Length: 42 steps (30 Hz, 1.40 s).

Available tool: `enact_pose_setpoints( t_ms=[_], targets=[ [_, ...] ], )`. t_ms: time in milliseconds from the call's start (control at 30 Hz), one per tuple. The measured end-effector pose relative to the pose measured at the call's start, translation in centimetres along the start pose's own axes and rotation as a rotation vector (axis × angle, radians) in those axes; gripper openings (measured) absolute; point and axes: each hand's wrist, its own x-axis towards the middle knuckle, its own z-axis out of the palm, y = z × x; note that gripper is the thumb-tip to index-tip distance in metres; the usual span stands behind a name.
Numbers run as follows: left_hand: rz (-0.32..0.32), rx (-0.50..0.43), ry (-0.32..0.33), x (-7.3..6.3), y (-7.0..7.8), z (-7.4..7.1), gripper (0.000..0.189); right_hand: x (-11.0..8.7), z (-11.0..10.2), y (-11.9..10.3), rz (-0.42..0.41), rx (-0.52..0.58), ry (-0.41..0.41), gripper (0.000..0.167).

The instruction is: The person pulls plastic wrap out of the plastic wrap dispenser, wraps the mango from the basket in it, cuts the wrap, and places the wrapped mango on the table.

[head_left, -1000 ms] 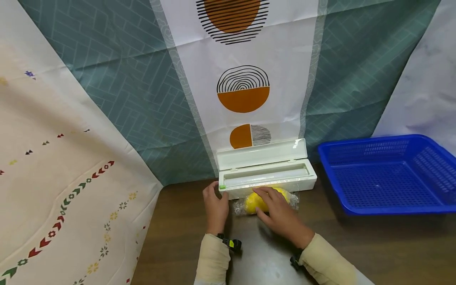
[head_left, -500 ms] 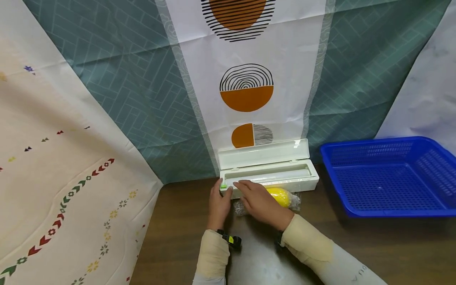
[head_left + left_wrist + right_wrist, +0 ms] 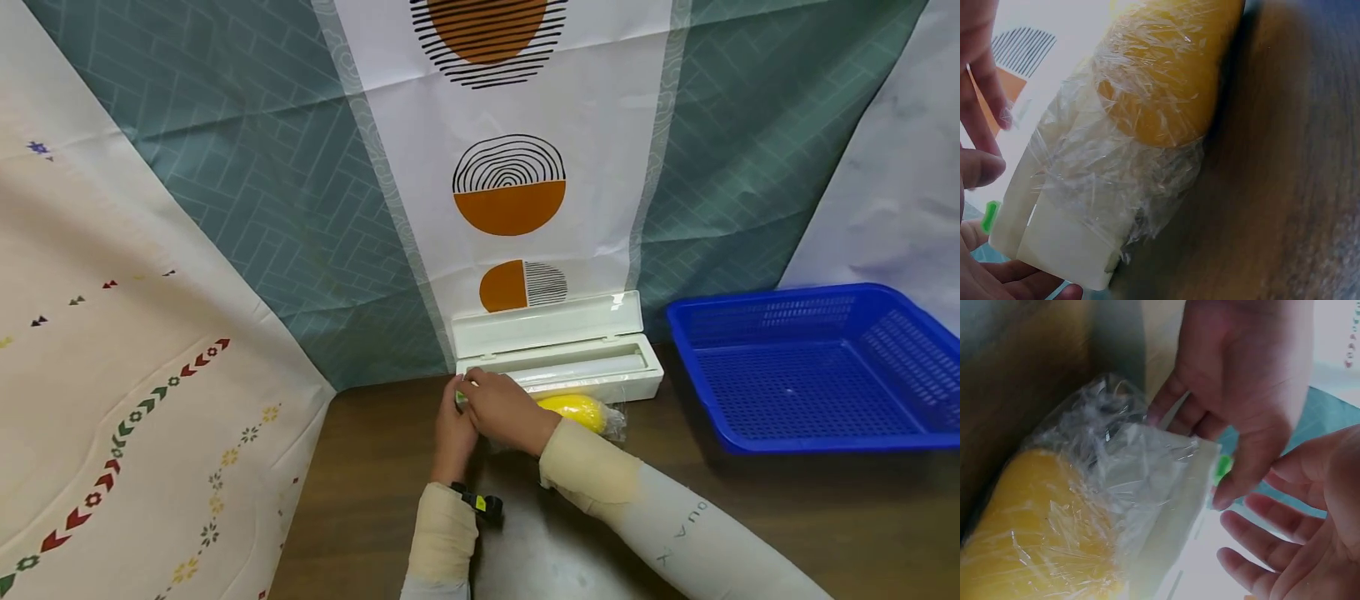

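Observation:
A white cling film dispenser stands against the back cloth with its lid raised and a roll inside. My left hand holds its left end, fingers round the end and thumb by the green slide cutter. Over that same end reaches my right hand, its fingers spread and bent slightly near the left thumb in the right wrist view. No object shows between those fingers. Against the box's front lies a yellow rounded thing wrapped in crinkled clear film; my right hand hides part of it in the head view.
A blue plastic basket stands on the right of the brown table. Green and white patterned cloth hangs behind the box. Cream printed cloth borders the left side.
My right hand has moved left from above the yellow wrapped thing to the dispenser's left end, beside my left hand. The left hand has moved slightly up onto that end.

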Motion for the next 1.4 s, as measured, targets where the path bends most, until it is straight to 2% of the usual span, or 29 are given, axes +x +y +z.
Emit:
enact_pose_setpoints(
  t_ms=[100,200,367,500,633,700,800,900,1033,1233,1400],
  targets=[
    [0.01,0.017,-0.006,-0.1,-0.1,0.0,0.059,0.8,0.2,-0.1,-0.007,-0.018,-0.012,0.031],
    [0.016,-0.014,-0.026,-0.1,-0.2,0.1,0.061,1.4,0.2,-0.1,-0.011,-0.057,-0.01,0.028],
    [-0.011,-0.117,-0.04,-0.1,-0.2,0.2,0.064,2.1,0.3,-0.2,0.002,-0.113,-0.031,0.022],
    [-0.034,-0.205,-0.042,0.0,-0.5,0.3,0.063,2.7,0.7,-0.1,0.012,-0.105,-0.058,0.019],
    [-0.064,-0.341,-0.068,0.2,-0.8,0.3,0.059,3.1,1.2,0.2,0.057,-0.084,-0.098,0.023],
    [-0.071,-0.376,-0.079,0.2,-0.7,0.3,0.058,3.3,1.3,0.3,0.085,-0.071,-0.12,0.028],
    [-0.094,-0.393,-0.081,0.2,-0.2,0.0,0.057,3.6,1.4,0.5,0.09,-0.066,-0.138,0.025],
    [-0.106,-0.404,-0.084,-0.2,0.8,-0.6,0.058,3.8,1.5,0.6,0.079,-0.066,-0.142,0.019],
    [-0.11,-0.411,-0.09,-0.4,1.7,-1.2,0.06,4.0,1.5,0.7,0.05,-0.08,-0.142,0.018],
    [-0.109,-0.424,-0.061,0.2,0.1,-0.5,0.061,4.1,1.6,0.9,0.003,-0.054,-0.152,0.019],
    [-0.085,-0.401,-0.047,0.4,-0.5,0.0,0.058,3.9,1.6,1.0,-0.008,-0.041,-0.161,0.017]
  ],
)
